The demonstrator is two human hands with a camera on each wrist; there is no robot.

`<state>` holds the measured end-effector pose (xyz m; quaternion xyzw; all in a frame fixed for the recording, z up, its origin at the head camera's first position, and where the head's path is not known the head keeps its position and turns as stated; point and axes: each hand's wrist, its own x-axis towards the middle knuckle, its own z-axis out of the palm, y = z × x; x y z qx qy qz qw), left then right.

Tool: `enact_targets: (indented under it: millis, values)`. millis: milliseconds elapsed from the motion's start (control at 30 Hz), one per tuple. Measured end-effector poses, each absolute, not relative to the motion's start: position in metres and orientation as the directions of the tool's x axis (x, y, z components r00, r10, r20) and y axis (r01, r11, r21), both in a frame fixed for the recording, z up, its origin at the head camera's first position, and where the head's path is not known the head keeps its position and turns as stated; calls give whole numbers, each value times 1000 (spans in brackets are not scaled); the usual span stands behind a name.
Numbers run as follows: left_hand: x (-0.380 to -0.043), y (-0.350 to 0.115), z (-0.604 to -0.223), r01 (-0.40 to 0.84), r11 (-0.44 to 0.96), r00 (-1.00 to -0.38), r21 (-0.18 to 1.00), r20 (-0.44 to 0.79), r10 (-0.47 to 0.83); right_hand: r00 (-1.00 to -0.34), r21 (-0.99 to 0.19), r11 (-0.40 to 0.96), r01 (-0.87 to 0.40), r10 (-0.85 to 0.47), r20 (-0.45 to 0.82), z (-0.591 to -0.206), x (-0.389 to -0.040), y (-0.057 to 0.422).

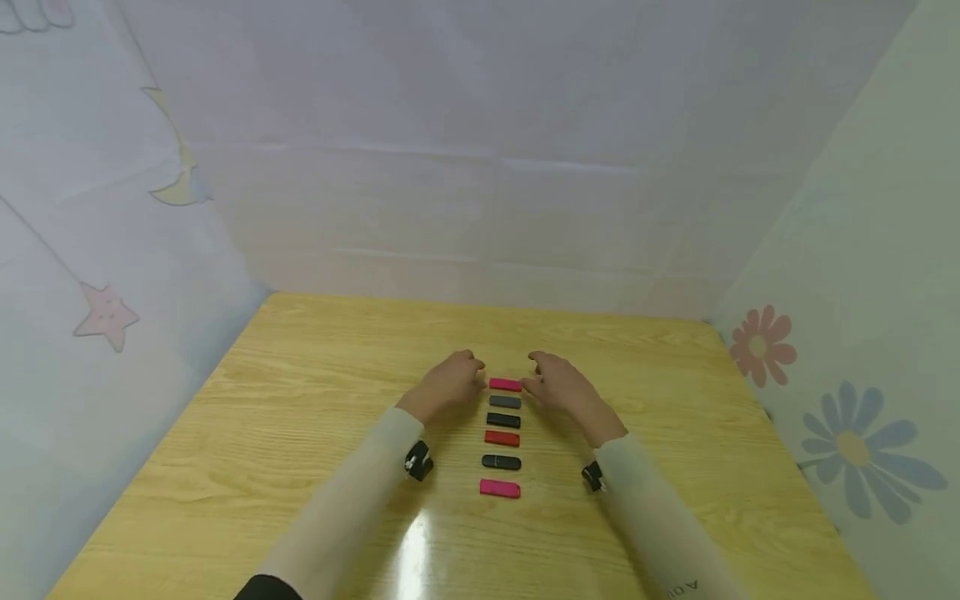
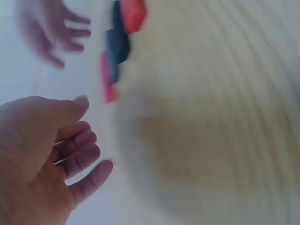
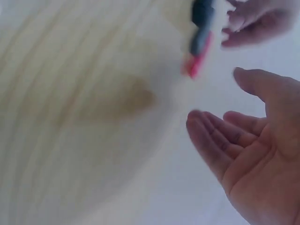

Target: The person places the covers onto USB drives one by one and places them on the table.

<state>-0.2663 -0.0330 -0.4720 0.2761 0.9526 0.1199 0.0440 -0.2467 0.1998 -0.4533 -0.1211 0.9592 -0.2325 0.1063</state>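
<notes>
Several small flat sticks, which look like USB flash drives, lie crosswise in a column on the wooden table. From the far end come a pink one [image 1: 506, 385], a grey one [image 1: 505, 402], a black one [image 1: 503, 420], a red one [image 1: 502, 438], a black round-ended one [image 1: 501, 462] and a pink one [image 1: 499, 488]. My left hand [image 1: 452, 382] is beside the left end of the farthest pink stick, fingers relaxed and holding nothing. Across from it, my right hand [image 1: 564, 385] is at that stick's right end, its palm bare in the right wrist view.
The wooden table [image 1: 300, 400] reaches back to a pale cloth wall [image 1: 487, 208]. Cloth walls with printed stars and flowers stand at left and right. Each sleeve carries a small dark wrist device [image 1: 418, 461]. A bright reflection shows on the near tabletop.
</notes>
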Motion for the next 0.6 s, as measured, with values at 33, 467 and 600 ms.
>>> enact_targets:
  millis: [33,467,600]
  values:
    - [-261,-41,-466,509,821,-849,260,-5,528,-953,-476,861,-181,-274,-133,-449,-241,207]
    - [-197,-160,-422,371,893,-929,255,116,353,-971,-295,928,-229,-239,2,-428,-183,308]
    - [-195,-164,-442,366,890,-930,273,91,355,-971,-264,937,-230,-240,-7,-439,-180,313]
